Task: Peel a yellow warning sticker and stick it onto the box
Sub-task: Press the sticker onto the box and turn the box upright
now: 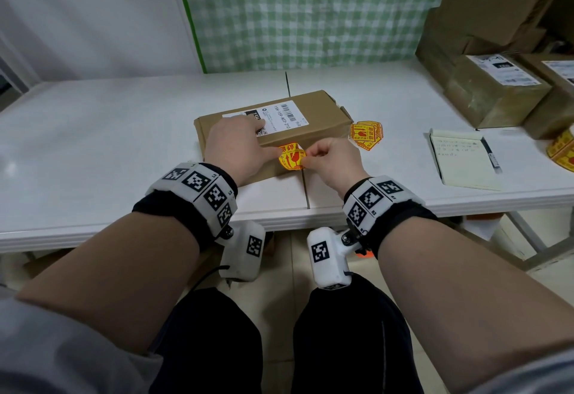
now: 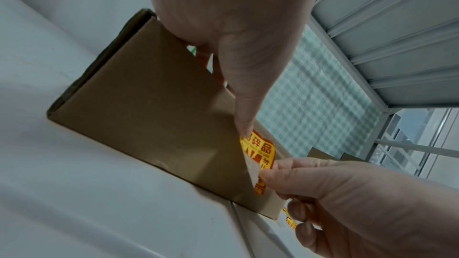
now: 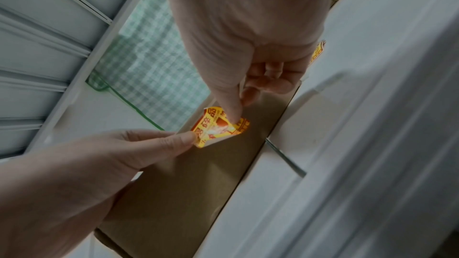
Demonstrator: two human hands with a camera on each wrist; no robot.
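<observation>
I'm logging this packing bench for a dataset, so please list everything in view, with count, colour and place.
box: one, brown, table centre, white label on top
sticker: one, yellow and red, at the box's near side
spare stickers: small pile, yellow, right of box
notepad: one, white, table right, pen beside it
parcels: several, brown, stacked far right
table: white
left hand: on the box, thumb at sticker
right hand: pinches sticker
</observation>
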